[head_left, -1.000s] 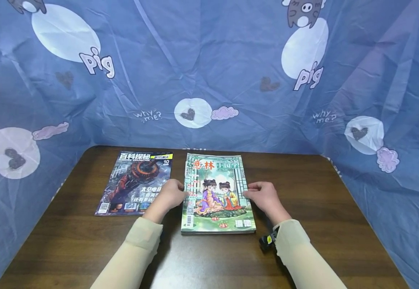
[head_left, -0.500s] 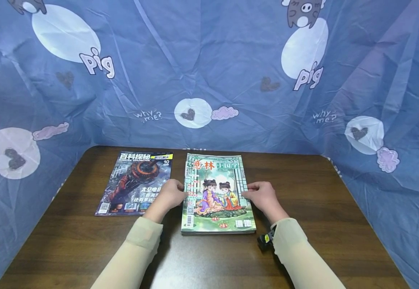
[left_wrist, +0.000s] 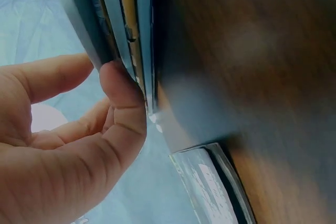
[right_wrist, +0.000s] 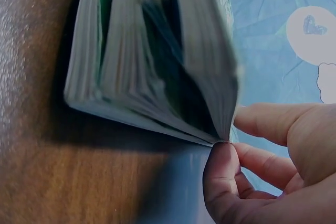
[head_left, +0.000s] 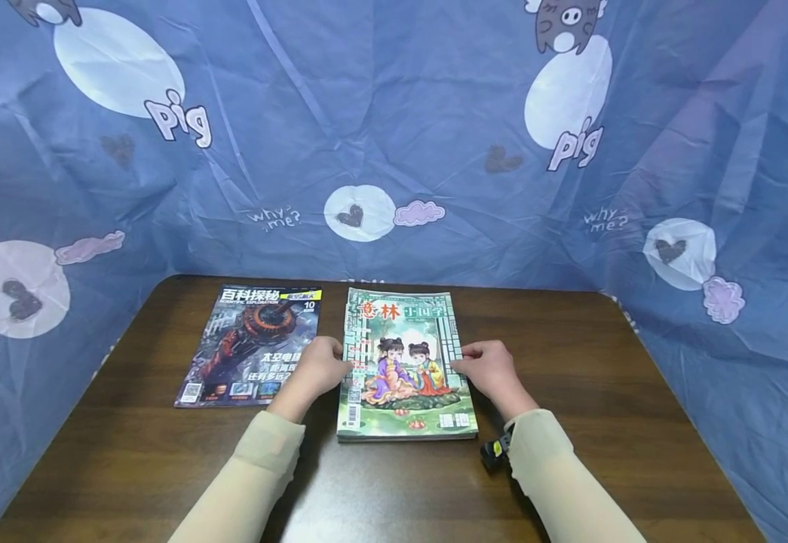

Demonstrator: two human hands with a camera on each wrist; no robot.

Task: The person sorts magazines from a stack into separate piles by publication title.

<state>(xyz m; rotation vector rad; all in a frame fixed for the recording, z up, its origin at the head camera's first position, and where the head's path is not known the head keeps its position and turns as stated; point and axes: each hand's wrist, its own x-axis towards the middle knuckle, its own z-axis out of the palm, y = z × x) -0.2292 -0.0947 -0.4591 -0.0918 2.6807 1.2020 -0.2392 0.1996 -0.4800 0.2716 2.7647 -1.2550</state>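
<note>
A magazine with a green cover [head_left: 407,339] showing two cartoon children lies on top of a stack in the middle of the table. My left hand [head_left: 319,368] holds its left edge. The left wrist view shows the thumb against the stacked spines [left_wrist: 131,30] and the index finger at the cover's edge. On the right side, my right hand [head_left: 493,371] pinches the top magazine's open edge between thumb and index finger. Loose page edges [right_wrist: 157,77] spread apart in the right wrist view. The lower magazines' covers are hidden.
A dark science magazine [head_left: 251,332] lies flat to the left, its lower right part behind the left hand and sleeve. The brown wooden table [head_left: 380,490] has a blue patterned cloth [head_left: 366,136] around its back and sides. A small black device [head_left: 494,452] sits at the right wrist.
The head view has shifted very slightly, moving the whole scene a little to the left. Both hands keep their places at the stack's edges.
</note>
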